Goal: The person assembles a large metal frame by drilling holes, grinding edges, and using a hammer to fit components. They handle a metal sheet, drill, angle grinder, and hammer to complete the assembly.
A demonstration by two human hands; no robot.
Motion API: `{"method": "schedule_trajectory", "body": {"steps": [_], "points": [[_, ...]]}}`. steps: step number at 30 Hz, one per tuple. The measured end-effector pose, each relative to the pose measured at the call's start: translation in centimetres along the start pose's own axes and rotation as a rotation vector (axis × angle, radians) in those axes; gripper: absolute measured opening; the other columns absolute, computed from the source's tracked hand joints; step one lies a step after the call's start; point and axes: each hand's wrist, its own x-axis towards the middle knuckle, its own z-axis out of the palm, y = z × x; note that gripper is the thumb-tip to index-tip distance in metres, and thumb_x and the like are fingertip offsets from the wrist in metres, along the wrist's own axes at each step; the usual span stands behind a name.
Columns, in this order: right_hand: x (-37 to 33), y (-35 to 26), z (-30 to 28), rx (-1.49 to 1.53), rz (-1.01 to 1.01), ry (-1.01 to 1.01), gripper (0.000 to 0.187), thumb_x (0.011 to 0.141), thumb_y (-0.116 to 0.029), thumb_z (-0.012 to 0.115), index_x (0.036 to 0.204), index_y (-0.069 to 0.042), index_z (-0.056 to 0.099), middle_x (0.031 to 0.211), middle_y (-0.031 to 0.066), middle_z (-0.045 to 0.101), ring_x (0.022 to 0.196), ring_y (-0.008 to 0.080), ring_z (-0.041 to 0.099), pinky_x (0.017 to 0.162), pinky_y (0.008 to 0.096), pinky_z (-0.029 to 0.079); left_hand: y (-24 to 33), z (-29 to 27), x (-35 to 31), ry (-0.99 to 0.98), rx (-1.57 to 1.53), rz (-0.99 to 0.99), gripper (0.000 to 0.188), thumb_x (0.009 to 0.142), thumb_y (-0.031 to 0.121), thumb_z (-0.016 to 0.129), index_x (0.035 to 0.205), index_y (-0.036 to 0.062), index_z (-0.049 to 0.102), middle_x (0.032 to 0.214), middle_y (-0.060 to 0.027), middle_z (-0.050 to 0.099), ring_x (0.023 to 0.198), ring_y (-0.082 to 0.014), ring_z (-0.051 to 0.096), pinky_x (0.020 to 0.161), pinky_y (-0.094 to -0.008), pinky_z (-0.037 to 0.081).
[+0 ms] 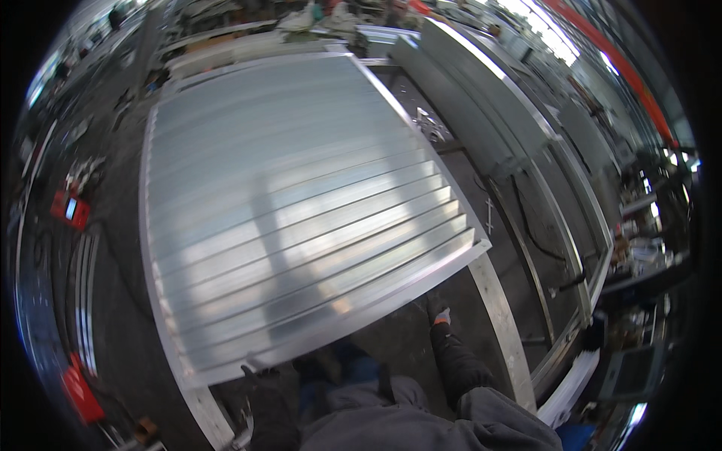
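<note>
A large silvery metal louvered panel (301, 203) with overlapping slats lies in front of me, framed by a pale metal rim. My left hand (259, 376), in a dark glove, is at the near left part of that rim. Its fingertips hook over the rim's edge, while the palm is in shadow. My right hand (439, 308), in a dark and grey glove with an orange cuff, is low beside the near right part of the rim. Its fingers are dark and blurred, so I cannot tell whether they touch the rim.
Pale metal beams (502, 323) support the panel. On the right stand long grey metal profiles (481, 105) on a rack. A red device with a small screen (71, 210) and a red case (81, 391) are at the left. Cables and metal bars lie on the dark floor.
</note>
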Motion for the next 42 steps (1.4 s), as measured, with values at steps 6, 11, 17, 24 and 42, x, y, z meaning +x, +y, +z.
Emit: {"method": "schedule_trajectory", "body": {"steps": [6,11,17,24,42], "points": [[-5.2,-10.3,-2.7,0.143,0.123,-0.078,0.107,0.078,-0.068,0.063,0.148,0.004,0.026,0.147,0.0244,0.039,0.134,0.0384,0.04,0.112,0.0394,0.032,0.1,3.1,5.3,0.036,0.139,-0.097,0.067,0.092,0.062,0.047,0.144,0.0206,0.039,0.145,-0.0128,0.04,0.13,-0.0335,0.041,0.106,-0.0591,0.036],[-7.0,-13.2,-0.8,0.644,-0.034,0.026,0.114,0.072,-0.07,0.066,0.141,0.014,0.031,0.14,0.0314,0.045,0.132,0.0402,0.043,0.108,0.0403,0.036,1.6,3.0,4.1,-0.005,0.369,0.053,0.073,0.089,0.054,0.057,0.145,0.0149,0.032,0.144,-0.0157,0.038,0.13,-0.0339,0.041,0.108,-0.0567,0.035],[-6.4,-13.1,-0.9,0.984,-0.092,-0.009,0.098,0.079,-0.062,0.067,0.135,0.016,0.041,0.135,0.0279,0.051,0.121,0.0367,0.054,0.1,0.0402,0.045,0.5,2.9,0.5,-0.346,1.419,0.938,0.095,0.082,0.039,0.076,0.148,0.0044,0.017,0.143,-0.0218,0.034,0.13,-0.0332,0.04,0.11,-0.0518,0.033],[-6.0,-13.4,-1.0,0.944,-0.147,0.178,0.096,0.078,-0.065,0.067,0.135,0.01,0.046,0.133,0.0231,0.054,0.118,0.0339,0.055,0.097,0.0403,0.046,3.4,4.7,-1.5,-0.251,2.052,1.203,0.099,0.076,0.058,0.073,0.141,-0.0001,0.025,0.122,-0.0238,0.051,0.109,-0.0402,0.055,0.097,-0.0563,0.043],[-9.9,-14.6,-3.4,0.75,-0.007,0.159,0.101,0.078,-0.066,0.067,0.137,0.012,0.041,0.138,0.0269,0.049,0.128,0.0374,0.047,0.106,0.0399,0.038,4.0,2.3,2.2,-0.183,1.003,0.372,0.06,0.09,0.052,0.056,0.126,0.0059,0.047,0.114,-0.0134,0.056,0.107,-0.0318,0.055,0.093,-0.0502,0.046]]}}
